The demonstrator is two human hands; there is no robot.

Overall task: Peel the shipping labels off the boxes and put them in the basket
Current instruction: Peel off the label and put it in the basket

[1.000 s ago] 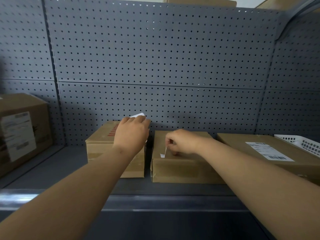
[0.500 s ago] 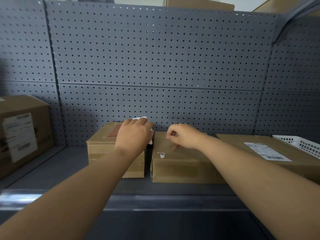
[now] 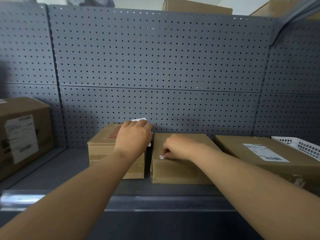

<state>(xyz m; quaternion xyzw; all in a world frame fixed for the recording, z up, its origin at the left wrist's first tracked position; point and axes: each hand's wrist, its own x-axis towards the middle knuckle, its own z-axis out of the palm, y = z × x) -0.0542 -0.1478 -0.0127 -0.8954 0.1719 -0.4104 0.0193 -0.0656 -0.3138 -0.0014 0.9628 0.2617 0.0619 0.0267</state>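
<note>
Head view. Left hand curled round a peeled label, held over the left box; same as half a second ago. Right hand, lifted then, is now down on the middle box, fingertips pinching the label scrap near its front left edge. Basket sits far right, beside the right box.

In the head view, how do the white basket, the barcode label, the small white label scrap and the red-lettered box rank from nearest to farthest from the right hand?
1. small white label scrap, at the fingertips of the right hand.
2. red-lettered box, just to the left.
3. barcode label, farther to the right.
4. white basket, at the far right edge.
</note>
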